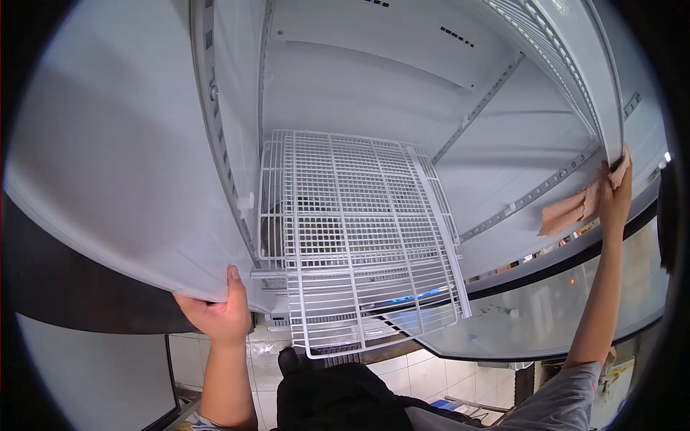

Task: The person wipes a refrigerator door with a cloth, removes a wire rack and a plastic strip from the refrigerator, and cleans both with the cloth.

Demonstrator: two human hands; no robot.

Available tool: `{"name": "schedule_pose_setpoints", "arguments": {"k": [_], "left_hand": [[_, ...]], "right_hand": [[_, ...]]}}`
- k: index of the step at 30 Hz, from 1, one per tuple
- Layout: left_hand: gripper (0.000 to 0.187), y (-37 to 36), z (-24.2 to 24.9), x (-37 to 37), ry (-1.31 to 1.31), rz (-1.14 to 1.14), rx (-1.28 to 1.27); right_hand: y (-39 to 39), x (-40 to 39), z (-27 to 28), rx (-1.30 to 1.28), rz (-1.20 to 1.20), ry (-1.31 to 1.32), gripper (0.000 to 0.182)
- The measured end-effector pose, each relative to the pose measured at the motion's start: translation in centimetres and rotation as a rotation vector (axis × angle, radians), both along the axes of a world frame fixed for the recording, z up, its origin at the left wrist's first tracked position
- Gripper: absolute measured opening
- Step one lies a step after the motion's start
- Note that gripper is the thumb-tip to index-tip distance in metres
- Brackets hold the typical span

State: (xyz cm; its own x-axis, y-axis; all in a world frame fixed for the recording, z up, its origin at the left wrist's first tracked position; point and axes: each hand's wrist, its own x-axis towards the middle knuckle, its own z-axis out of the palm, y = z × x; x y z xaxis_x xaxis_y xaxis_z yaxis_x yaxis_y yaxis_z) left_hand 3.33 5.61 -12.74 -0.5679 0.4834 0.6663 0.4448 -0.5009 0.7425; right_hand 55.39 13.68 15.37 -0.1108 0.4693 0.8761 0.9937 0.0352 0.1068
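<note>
My left hand is closed around the lower edge of a white cabinet panel, thumb on the inner side and fingers hidden beneath. At the right, my right hand grips a pinkish cloth. Part of the cloth hangs to the left of the hand, and part lies against the end of an upright white strip. Beside that strip, a white wire rack runs along the upper right. Between my hands, stacked white wire shelves lie low in the refrigerated cabinet, their near end sticking out past its front.
Slotted metal rails run up the cabinet walls, with small white clips on some. A vented back panel closes the rear. A glass door stands below my right arm. Tiled floor shows beneath.
</note>
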Motion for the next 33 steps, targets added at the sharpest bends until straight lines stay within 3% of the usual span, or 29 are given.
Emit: {"name": "schedule_pose_setpoints", "arguments": {"k": [11,23,33], "left_hand": [[0.048,0.1,-0.4,0.3,-0.037,0.012,0.007],[0.049,0.1,-0.7,0.4,-0.089,-0.001,-0.009],[0.052,0.1,-1.4,-0.1,-0.106,0.004,-0.042]], "right_hand": [[0.5,0.3,0.1,0.008,0.093,-0.028,0.043],[0.7,-1.9,-0.4,0.105,0.021,-0.023,0.042],[-0.5,-2.3,-0.8,0.01,-0.022,0.015,0.059]]}}
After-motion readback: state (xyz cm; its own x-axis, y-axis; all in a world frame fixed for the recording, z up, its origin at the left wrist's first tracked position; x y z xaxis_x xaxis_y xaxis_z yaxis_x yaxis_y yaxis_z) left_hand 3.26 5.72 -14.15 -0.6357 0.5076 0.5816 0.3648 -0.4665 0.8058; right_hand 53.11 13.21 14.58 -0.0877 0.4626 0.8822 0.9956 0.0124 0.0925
